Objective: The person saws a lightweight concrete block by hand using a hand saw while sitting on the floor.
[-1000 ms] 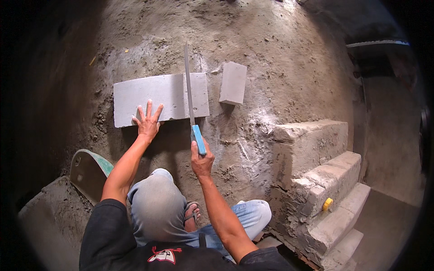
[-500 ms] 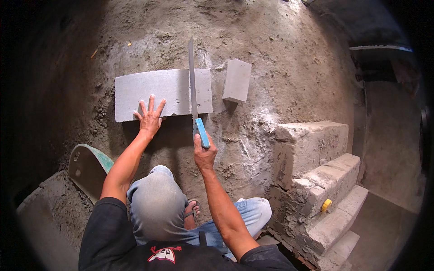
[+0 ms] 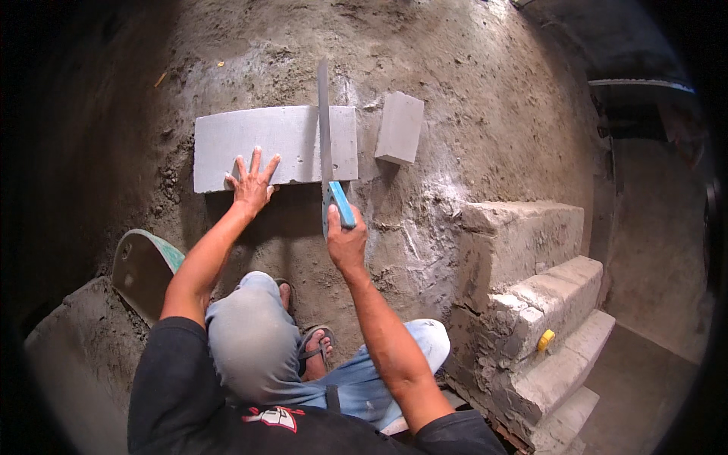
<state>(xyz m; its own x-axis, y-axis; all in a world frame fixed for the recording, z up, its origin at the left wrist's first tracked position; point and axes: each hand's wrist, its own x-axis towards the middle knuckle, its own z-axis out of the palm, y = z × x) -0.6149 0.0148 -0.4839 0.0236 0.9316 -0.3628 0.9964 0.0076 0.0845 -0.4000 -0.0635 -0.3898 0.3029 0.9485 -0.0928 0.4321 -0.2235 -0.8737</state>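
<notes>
A long, light grey concrete block [image 3: 235,136] lies crosswise on the dirt floor in front of me. My left hand [image 3: 252,182] rests on its near edge with the fingers spread flat over the top. A hand saw [image 3: 324,125] with a blue handle is gripped in my right hand [image 3: 347,239]. Its blade crosses the block near the right end, pointing away from me. How deep the blade sits in the block I cannot tell. Just right of the block lies a smaller cut piece of block [image 3: 400,127], apart from it.
Rough concrete steps [image 3: 531,296] rise close on my right, with a small yellow object [image 3: 546,340] on one of them. At the left, a curved green-rimmed container [image 3: 148,269] leans by a grey slab [image 3: 83,341]. White dust marks the dirt floor [image 3: 432,220].
My right hand and the saw handle have moved slightly away from me, toward the block. My left hand stays on the block. The whole view has shifted a little.
</notes>
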